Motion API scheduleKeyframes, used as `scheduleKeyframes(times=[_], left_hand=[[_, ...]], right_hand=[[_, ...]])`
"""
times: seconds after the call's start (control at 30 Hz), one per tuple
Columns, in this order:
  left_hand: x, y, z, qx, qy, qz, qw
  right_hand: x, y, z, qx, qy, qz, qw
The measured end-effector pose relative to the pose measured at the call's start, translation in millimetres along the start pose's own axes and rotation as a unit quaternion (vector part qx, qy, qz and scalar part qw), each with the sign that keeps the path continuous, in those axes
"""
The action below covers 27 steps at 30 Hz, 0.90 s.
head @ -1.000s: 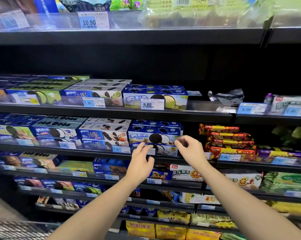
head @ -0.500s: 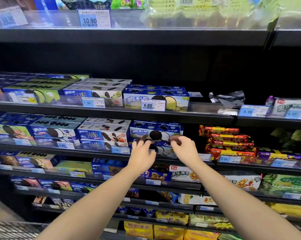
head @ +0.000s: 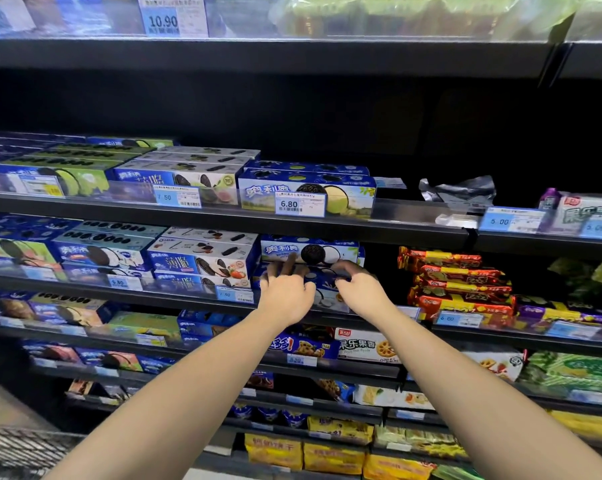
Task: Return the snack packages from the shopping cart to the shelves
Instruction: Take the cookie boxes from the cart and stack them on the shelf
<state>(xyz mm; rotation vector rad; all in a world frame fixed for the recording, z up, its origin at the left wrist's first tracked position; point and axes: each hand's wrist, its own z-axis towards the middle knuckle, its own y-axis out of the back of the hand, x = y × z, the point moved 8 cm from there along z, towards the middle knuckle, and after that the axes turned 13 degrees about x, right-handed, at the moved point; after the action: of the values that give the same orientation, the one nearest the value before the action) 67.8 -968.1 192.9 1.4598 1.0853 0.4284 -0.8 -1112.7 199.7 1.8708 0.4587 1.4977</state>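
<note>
Bright and even across the box fronts, lit from above and from in front. Washed out along the top shelf (head: pixel 292 53), bleaching the pale green packs (head: pixel 413 12) almost to white. Near black in the deep gap (head: pixel 327 116) beneath it. Glares off the clear price strip (head: pixel 136 192), veiling the print behind. Falls into shadow under each shelf lip, darkening the fingertips (head: pixel 285 268) of the left hand (head: pixel 285 296) and of the right hand (head: pixel 361 292). Soft with motion blur at those fingertips. Sharpest around the 6.80 price tag (head: pixel 299 204). Smeared and bowed toward the edges, worst at the shopping cart (head: pixel 18 448) in the lower left corner.
</note>
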Motion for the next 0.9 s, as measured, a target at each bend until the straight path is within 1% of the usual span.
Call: scheduleKeyframes(times=[0.1,0.17,0.3,0.43,0.6,0.73,0.83,0.9], left_hand=[[0.4,-5.6,8.6,0.008,-0.016,-0.006,1.000],[1.2,-7.7,11.8,0.012,-0.018,-0.003,1.000],[5.4,-9.1,14.4,0.020,-0.030,0.002,0.999],[8.7,-8.1,16.0,0.027,-0.041,0.023,0.999],[5.4,-10.7,17.9,0.028,-0.048,0.039,0.998],[5.1,-11.1,16.8,0.002,-0.051,0.046,0.998],[8.5,-13.8,15.6,-0.019,-0.051,0.082,0.995],[10.3,-13.0,14.9,-0.017,-0.041,0.114,0.993]], right_hand=[[-0.8,-4.0,6.4,0.035,-0.007,-0.035,0.999],[-1.5,-5.6,8.6,0.043,-0.011,-0.042,0.998],[-6.9,-2.3,11.0,0.021,-0.034,-0.059,0.997],[-17.1,2.4,14.5,0.027,-0.064,-0.066,0.995],[-23.7,3.7,17.3,0.030,-0.053,-0.077,0.995],[-24.9,2.7,17.7,0.043,-0.037,-0.082,0.995],[-25.5,4.3,16.5,0.051,-0.026,-0.079,0.995],[-25.1,5.5,15.4,0.051,-0.021,-0.074,0.996]])
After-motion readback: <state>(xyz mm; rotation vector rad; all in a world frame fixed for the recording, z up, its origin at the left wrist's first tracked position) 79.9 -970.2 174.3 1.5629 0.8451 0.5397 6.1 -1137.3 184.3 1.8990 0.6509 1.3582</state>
